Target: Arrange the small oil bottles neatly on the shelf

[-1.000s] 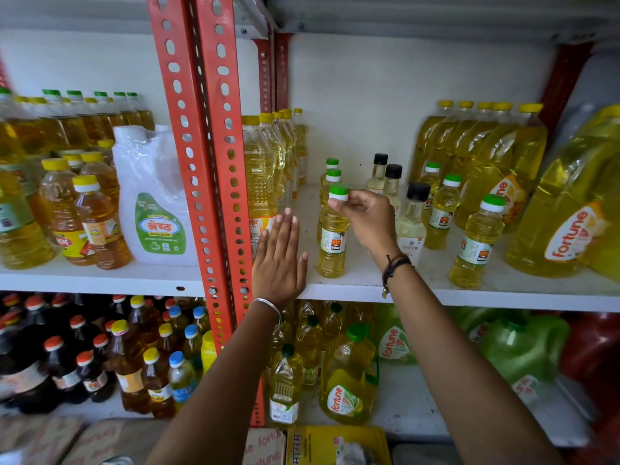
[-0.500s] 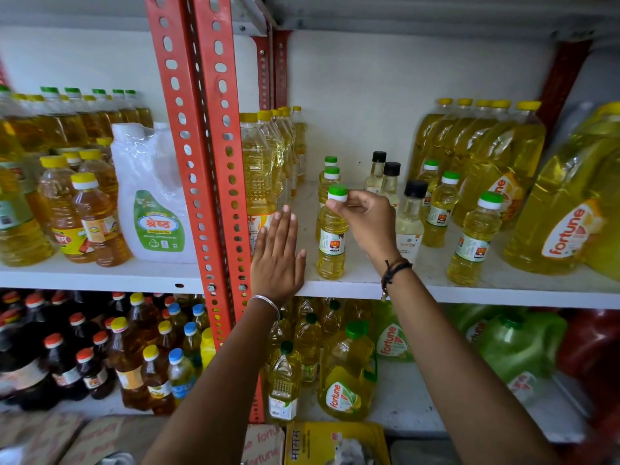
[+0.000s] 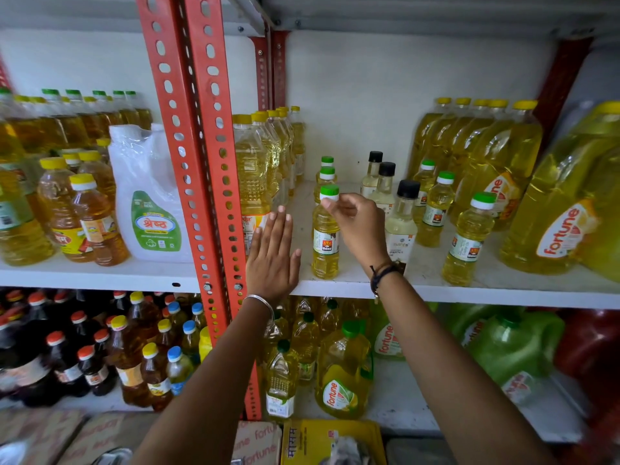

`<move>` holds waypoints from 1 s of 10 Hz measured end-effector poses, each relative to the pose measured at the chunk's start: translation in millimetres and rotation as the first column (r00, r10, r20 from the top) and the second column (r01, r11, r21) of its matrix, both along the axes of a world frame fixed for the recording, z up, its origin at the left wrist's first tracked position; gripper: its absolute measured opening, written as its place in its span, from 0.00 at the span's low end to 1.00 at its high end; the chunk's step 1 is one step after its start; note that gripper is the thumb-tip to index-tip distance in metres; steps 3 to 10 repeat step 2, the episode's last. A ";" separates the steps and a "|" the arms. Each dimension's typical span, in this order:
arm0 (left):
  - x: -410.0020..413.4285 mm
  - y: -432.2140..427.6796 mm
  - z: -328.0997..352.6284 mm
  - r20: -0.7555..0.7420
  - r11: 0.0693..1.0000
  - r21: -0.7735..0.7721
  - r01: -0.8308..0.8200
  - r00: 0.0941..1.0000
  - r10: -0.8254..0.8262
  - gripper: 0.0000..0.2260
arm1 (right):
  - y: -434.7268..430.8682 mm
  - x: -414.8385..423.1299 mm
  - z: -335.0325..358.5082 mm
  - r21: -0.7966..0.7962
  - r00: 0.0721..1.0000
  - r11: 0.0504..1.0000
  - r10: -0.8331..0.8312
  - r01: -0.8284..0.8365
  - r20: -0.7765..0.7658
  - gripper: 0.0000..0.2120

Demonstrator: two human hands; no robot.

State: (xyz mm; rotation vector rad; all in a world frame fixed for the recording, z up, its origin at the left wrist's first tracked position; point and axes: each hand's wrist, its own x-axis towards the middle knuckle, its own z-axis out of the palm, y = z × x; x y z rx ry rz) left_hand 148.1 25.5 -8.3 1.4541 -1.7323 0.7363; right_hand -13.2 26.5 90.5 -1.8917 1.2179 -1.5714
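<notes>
On the white middle shelf [image 3: 503, 292] stand small green-capped oil bottles in two groups. The front bottle of the left row [image 3: 324, 243] stands upright near the shelf edge, two more bottles [image 3: 326, 174] lined up behind it. My right hand [image 3: 357, 226] pinches its neck just under the cap. My left hand [image 3: 273, 255] is flat with fingers together, just left of that bottle and not touching it. Three more small green-capped bottles [image 3: 466, 243] stand to the right. Three clear black-capped bottles [image 3: 401, 223] stand between the groups, partly hidden by my right hand.
Tall yellow-capped oil bottles [image 3: 258, 169] line the left, beside a red perforated upright [image 3: 204, 156]. Large oil jugs [image 3: 567, 209] fill the right. A white jug [image 3: 151, 203] and amber bottles sit left of the upright. The lower shelf holds more bottles.
My right hand's fingers have slid from over the cap to the neck of the front bottle. The bottle and my left hand have hardly moved.
</notes>
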 end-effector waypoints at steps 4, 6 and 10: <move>-7.3 11.2 21.3 -0.131 0.989 -0.107 0.101 0.985 -0.115 0.26 | 17.5 -19.3 4.1 -0.120 0.999 0.992 -0.043 0.041 -0.015 0.18; -7.3 11.2 21.3 -0.131 0.989 -0.107 0.101 0.985 -0.115 0.26 | 17.5 -19.3 4.1 -0.120 0.999 0.992 -0.043 0.041 -0.015 0.18; -7.3 11.2 21.3 -0.131 0.989 -0.107 0.101 0.985 -0.115 0.26 | 17.5 -19.3 4.1 -0.120 0.999 0.992 -0.043 0.041 -0.015 0.18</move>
